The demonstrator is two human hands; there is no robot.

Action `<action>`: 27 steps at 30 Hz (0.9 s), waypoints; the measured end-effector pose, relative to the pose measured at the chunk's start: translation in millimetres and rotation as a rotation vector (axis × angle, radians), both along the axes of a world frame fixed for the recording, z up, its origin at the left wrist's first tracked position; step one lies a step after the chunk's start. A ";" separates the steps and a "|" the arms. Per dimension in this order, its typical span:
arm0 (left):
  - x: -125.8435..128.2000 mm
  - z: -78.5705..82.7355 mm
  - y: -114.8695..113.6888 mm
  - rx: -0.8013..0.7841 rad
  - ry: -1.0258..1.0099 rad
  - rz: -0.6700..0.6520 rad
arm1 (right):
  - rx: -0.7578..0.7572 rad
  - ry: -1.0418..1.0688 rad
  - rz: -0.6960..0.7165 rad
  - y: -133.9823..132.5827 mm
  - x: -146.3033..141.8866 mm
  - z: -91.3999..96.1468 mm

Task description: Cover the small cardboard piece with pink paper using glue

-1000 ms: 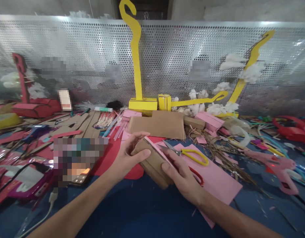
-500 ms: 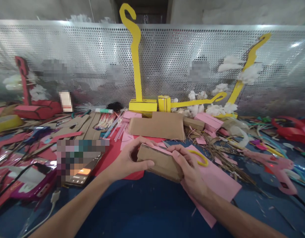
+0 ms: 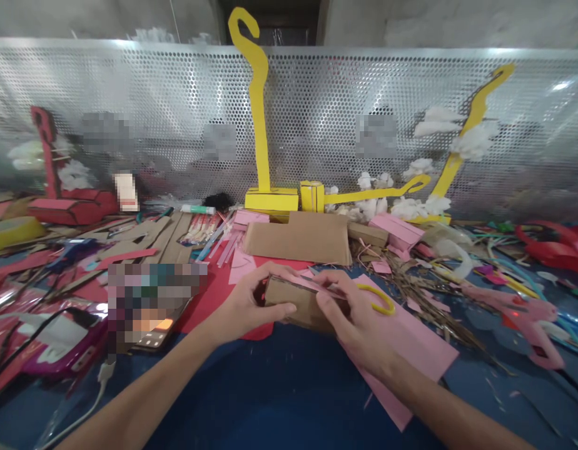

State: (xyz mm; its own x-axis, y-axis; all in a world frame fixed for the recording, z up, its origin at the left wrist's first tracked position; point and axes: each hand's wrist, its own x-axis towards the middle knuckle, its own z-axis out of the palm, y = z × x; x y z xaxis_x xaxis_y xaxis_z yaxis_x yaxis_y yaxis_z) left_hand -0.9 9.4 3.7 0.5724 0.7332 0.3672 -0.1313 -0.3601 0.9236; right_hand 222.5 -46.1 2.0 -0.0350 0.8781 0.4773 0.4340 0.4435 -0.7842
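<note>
Between both hands, above the blue table, is a small brown cardboard box (image 3: pixel 301 307) with pink paper along its top. My left hand (image 3: pixel 256 303) grips its left end, thumb across the near side and fingers over the back. At the right end, my right hand (image 3: pixel 352 312) closes on the box, its thumb by the top edge and its fingers on the pink top. Scissors with a yellow handle (image 3: pixel 383 300) lie just behind the right hand, their blades partly hidden. Under that wrist is a sheet of pink paper (image 3: pixel 420 353).
A pink glue gun (image 3: pixel 528 319) lies at the right amid scraps. Yellow hook-shaped pieces (image 3: pixel 258 125) stand along a perforated metal panel (image 3: pixel 326 112). A folded cardboard piece (image 3: pixel 298 240) sits behind the hands. At the left are a phone (image 3: pixel 160 334) and a white cable (image 3: pixel 101 381).
The box has tipped so that less of its near side shows. My right hand has slid left along the top edge, its thumb now farther in.
</note>
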 end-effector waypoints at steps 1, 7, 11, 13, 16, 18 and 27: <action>1.4 -0.9 0.0 -0.006 0.004 -0.003 | 0.075 -0.081 0.017 0.1 0.4 -0.3; 6.7 -4.2 -1.4 0.026 0.020 0.014 | 0.242 -0.317 0.053 -1.5 -1.4 -3.1; 7.7 -5.5 -3.6 -0.030 0.010 -0.015 | 0.225 -0.318 0.071 1.3 0.1 -5.3; 8.3 -4.1 -5.1 -0.039 0.019 -0.007 | 0.212 -0.315 0.079 3.0 1.4 -6.0; 8.9 -0.5 -6.8 -0.049 0.047 0.011 | 0.214 -0.305 0.081 3.9 2.0 -6.0; 9.0 1.7 -7.6 -0.048 0.061 0.013 | 0.232 -0.299 0.075 3.6 1.5 -5.6; 8.3 0.0 -8.1 -0.074 0.018 -0.027 | 0.327 -0.306 0.045 5.7 1.6 -5.2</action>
